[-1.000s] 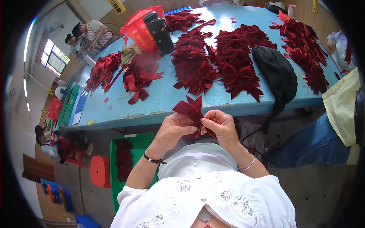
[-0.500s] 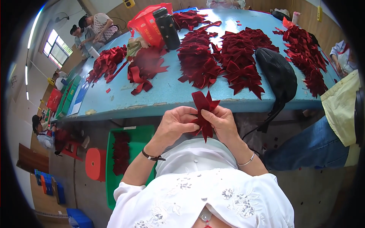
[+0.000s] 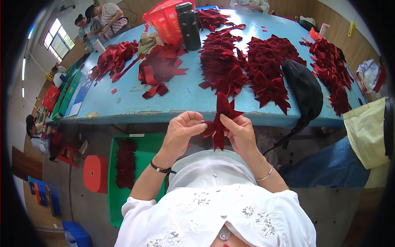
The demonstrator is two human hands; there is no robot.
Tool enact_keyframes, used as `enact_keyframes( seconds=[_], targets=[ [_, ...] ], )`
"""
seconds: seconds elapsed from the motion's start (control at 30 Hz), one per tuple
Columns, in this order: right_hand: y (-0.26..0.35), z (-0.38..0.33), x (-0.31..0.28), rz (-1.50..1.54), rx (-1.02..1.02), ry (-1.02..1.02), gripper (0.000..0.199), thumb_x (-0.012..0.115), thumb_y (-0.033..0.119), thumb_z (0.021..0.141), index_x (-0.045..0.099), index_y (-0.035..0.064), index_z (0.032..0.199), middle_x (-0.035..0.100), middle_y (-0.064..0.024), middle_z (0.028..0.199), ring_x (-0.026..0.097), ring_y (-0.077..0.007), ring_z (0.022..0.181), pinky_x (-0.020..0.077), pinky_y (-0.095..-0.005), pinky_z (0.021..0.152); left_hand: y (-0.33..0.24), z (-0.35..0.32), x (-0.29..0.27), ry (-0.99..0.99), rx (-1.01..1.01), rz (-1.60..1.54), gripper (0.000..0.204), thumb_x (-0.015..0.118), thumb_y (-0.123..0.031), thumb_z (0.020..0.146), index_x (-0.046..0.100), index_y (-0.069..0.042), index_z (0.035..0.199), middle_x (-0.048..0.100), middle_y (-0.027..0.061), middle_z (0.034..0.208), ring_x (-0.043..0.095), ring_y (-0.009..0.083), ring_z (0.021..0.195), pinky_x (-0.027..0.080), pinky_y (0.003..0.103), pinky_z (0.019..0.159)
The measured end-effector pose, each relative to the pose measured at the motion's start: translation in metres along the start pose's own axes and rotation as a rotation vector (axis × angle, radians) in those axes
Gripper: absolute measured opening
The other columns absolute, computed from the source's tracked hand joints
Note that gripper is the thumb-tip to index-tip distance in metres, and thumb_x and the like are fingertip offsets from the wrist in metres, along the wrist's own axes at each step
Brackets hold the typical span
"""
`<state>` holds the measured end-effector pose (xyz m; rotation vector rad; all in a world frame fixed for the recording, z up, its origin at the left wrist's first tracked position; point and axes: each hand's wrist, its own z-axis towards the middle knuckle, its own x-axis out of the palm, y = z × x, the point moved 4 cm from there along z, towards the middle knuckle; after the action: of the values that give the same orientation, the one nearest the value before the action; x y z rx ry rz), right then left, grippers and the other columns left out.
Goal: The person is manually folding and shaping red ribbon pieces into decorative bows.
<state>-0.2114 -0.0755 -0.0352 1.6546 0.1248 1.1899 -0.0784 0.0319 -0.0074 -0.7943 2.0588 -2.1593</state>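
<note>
A dark red velvet ribbon bow is held up in front of my body, just short of the table's near edge. My right hand pinches its middle, thumb on top. My left hand grips the tip of one ribbon end between thumb and fingers, pulled out to the left. Past the bow, several rows of similar red bows lie on the blue table. Loose red ribbon lies on the table further left.
A black bag hangs partly over the table's near edge. A dark bottle and red carrier bag stand farther back. Left of my legs are a green crate holding bows and a red stool. Someone in yellow stands at the right.
My left hand has moved left and drawn a ribbon end outward from the bow. My right hand still holds the bow. The view has shifted slightly.
</note>
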Motion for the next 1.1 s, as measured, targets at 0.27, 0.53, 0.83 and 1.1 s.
enact_keyframes(
  seconds=[0.27, 0.53, 0.83, 1.1],
  targets=[
    [-0.014, 0.044, 0.038, -0.062, 0.037, 0.076, 0.016, 0.062, 0.010, 0.086, 0.060, -0.0013, 0.096, 0.065, -0.0093, 0.088, 0.064, -0.0170, 0.077, 0.0564, -0.0309, 0.065, -0.013, 0.013, -0.034, -0.099, 0.008, -0.082, 0.015, 0.063, -0.007, 0.084, 0.058, 0.002, 0.096, 0.064, 0.0062, 0.085, 0.063, 0.0114, 0.077, 0.052, 0.022, 0.070],
    [-0.033, 0.097, 0.059, -0.131, 0.156, 0.037, 0.015, 0.061, 0.006, 0.085, 0.058, -0.0018, 0.097, 0.063, -0.0095, 0.092, 0.063, -0.0164, 0.077, 0.0566, -0.0307, 0.063, -0.017, 0.038, -0.096, -0.267, 0.045, -0.098, 0.013, 0.060, -0.005, 0.086, 0.058, 0.002, 0.096, 0.064, 0.0048, 0.080, 0.059, 0.0082, 0.069, 0.049, 0.021, 0.061],
    [-0.024, 0.122, 0.055, -1.023, -0.460, 0.117, 0.008, 0.062, -0.001, 0.081, 0.059, -0.0007, 0.089, 0.059, -0.0058, 0.084, 0.054, -0.0099, 0.064, 0.0474, -0.0222, 0.056, -0.003, 0.075, -0.147, -0.323, -0.028, 0.092, 0.016, 0.057, -0.002, 0.086, 0.056, 0.005, 0.100, 0.061, 0.0045, 0.074, 0.056, 0.0077, 0.060, 0.046, 0.021, 0.052],
    [-0.054, 0.154, 0.086, -1.192, -0.473, 0.260, 0.017, 0.066, -0.002, 0.075, 0.060, -0.0004, 0.090, 0.058, -0.0096, 0.087, 0.056, -0.0148, 0.065, 0.0456, -0.0248, 0.055, -0.014, 0.082, -0.145, -0.264, -0.154, 0.228, 0.018, 0.052, 0.000, 0.086, 0.053, 0.008, 0.103, 0.060, 0.0079, 0.071, 0.057, 0.0105, 0.054, 0.046, 0.023, 0.046]
  ],
)
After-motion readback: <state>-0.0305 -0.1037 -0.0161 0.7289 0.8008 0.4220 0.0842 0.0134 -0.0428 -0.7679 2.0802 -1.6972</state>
